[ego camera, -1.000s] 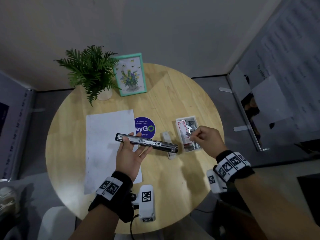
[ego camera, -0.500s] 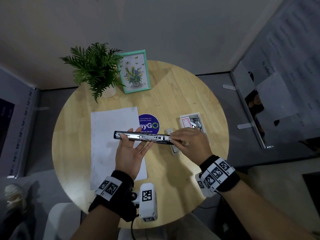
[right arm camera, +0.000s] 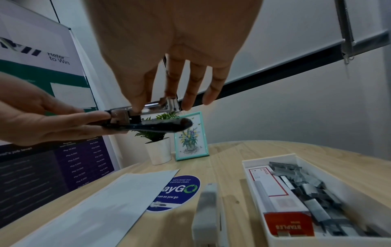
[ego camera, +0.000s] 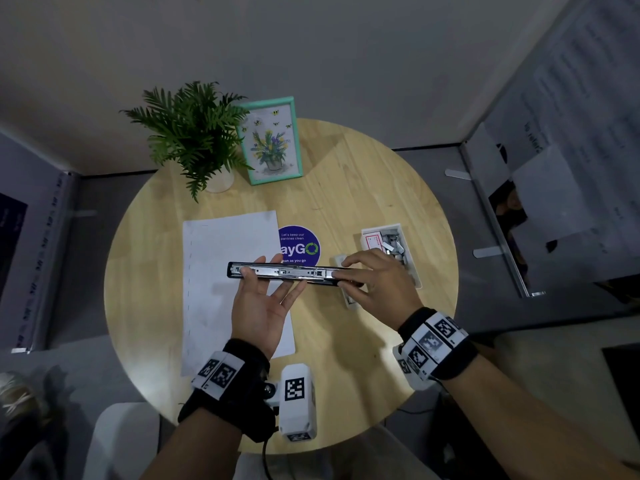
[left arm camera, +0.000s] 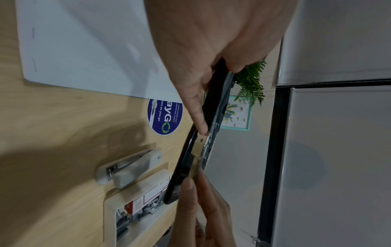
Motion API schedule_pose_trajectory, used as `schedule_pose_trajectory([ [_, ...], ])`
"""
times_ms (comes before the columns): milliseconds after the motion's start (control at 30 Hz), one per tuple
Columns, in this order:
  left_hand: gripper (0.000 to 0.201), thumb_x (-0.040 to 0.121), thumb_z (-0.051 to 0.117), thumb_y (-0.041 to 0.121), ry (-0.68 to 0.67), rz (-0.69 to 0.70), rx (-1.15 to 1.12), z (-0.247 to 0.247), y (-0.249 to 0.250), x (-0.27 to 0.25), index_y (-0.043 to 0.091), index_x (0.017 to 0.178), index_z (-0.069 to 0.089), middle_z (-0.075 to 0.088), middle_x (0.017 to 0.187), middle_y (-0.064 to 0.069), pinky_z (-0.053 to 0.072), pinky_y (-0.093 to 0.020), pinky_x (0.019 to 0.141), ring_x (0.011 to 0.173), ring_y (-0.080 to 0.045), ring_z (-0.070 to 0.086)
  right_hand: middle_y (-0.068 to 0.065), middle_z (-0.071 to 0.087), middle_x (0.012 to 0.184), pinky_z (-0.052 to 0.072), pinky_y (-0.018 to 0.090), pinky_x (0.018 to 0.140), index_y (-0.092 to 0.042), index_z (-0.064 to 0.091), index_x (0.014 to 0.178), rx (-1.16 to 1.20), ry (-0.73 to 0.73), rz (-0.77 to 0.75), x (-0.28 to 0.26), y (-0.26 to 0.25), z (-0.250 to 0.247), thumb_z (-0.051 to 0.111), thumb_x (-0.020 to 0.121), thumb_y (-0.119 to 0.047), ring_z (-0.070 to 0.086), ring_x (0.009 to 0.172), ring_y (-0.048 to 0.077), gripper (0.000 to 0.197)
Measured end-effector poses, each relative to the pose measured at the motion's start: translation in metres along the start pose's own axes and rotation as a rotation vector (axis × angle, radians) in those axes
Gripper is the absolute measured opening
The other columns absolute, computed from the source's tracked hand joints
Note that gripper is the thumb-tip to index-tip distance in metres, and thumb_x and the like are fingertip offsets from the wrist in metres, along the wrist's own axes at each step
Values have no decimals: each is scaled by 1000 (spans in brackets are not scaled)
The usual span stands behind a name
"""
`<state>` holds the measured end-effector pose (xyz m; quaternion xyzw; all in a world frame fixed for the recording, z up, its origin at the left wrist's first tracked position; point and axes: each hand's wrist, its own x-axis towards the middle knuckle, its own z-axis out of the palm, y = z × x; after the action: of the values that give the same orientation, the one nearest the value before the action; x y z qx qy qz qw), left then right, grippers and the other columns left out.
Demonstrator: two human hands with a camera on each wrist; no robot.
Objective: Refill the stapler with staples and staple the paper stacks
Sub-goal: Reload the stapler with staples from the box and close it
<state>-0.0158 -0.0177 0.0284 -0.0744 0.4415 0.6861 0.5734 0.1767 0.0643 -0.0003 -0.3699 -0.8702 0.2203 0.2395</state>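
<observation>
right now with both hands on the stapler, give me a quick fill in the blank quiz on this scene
The left hand holds the black stapler over a white sheet of ___. The box in the tray is printed with the word ___. The picture frame stands beside a potted ___.
Missing: paper; STAPLES; plant.

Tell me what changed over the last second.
The right hand left the tray and moved left to the right end of the stapler, where its thumb and fingers now pinch the open metal channel. The left hand kept holding the stapler from beneath, above the paper. The tray, paper and white stapler stayed put.
</observation>
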Motion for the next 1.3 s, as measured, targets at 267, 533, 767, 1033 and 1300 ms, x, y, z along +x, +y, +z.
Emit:
schedule_pose_trajectory([
  [267,37,98,35,43,18,3,-27,-6,6,4,13,114,51,66,116,-4,60,-44,72,91,-31,72,2,66,103,51,33,84,-22,78,91,270,38,251,-12,8,-7,66,85,-27,62,98,20,15],
  [533,38,97,37,43,-21,0,-37,-1,6,4,14,117,50,69,114,-4,60,-45,77,94,-32,71,21,67,106,56,38,75,-11,66,112,1255,47,1056,9,-4,-16,49,99,-23,67,88,30,25],
  [767,26,101,32,35,-20,125,204,6,8,3,17,115,46,62,117,-2,58,-44,83,98,-35,63,18,76,93,62,31,65,2,63,110,1464,-83,1105,16,-14,-9,37,102,-9,75,79,33,30],
  [1033,20,96,50,16,-127,475,847,2,-2,-3,20,114,56,62,99,19,47,-28,85,93,-3,60,29,67,111,63,32,70,7,59,113,1447,-92,1078,14,-27,3,38,101,-6,74,77,35,28],
  [1300,40,90,58,8,-412,653,1364,-11,3,2,29,124,60,58,131,6,38,-19,107,125,-6,49,24,68,102,56,37,70,1,60,111,1390,-332,1068,18,-43,12,54,89,-51,69,88,41,56],
])
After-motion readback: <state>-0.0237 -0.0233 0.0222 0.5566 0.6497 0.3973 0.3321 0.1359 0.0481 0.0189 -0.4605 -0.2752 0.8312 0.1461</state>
